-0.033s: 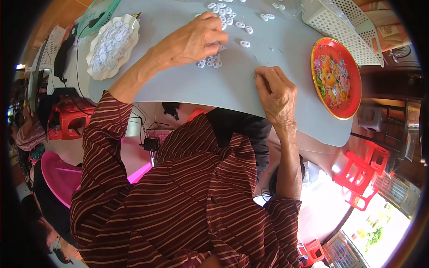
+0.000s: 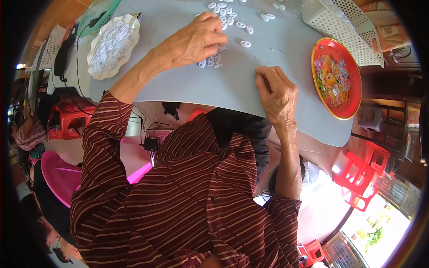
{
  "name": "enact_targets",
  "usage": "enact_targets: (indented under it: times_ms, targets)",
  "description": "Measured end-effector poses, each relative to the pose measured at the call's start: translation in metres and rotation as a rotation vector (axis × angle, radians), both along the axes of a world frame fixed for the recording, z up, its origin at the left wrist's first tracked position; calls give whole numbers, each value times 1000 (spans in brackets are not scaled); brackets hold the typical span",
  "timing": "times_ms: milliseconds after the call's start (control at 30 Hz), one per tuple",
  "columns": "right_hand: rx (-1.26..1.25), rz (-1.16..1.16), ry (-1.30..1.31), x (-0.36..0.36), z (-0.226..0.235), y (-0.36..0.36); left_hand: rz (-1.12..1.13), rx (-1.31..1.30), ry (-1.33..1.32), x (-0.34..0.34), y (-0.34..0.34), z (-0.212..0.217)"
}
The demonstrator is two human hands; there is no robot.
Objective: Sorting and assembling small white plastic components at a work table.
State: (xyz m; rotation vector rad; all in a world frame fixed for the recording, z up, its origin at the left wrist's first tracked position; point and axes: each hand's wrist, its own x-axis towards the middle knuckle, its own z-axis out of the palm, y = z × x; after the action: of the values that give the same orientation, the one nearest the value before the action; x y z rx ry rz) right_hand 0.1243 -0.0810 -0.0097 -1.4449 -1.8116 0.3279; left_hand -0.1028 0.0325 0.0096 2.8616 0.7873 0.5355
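Observation:
Small white ring-shaped pieces (image 2: 228,20) lie scattered on the grey table (image 2: 178,85) at the top centre. My left hand (image 2: 192,42) reaches over them, fingers curled down onto a small cluster of pieces (image 2: 212,61); what the fingertips hold is hidden. My right hand (image 2: 277,94) rests on the table nearer to me, to the right of that cluster. Its fingers are bent and pinched together against the surface, and I cannot make out anything between them. Both striped maroon sleeves come up from the lower edge.
A white scalloped plate (image 2: 111,44) piled with white pieces sits at the table's left. A red round tray (image 2: 337,76) with a flower pattern lies at the right, a white perforated basket (image 2: 339,22) behind it. Red stools (image 2: 364,174) and a pink basin (image 2: 58,174) stand on the floor.

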Motion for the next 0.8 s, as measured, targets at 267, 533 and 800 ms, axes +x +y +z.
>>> enact_targets:
  times_ms: [267, 533, 800]
  targets:
    - [13, -12, -1, -1, 1, -1, 40, -53, -56, 2, 6, 1]
    - [-30, -35, 62, -8, 4, 13, 65, -28, -86, 0, 3, -10]
    - [-56, 86, -337, -12, 20, 36, 82, -30, -185, 3, 3, -3]
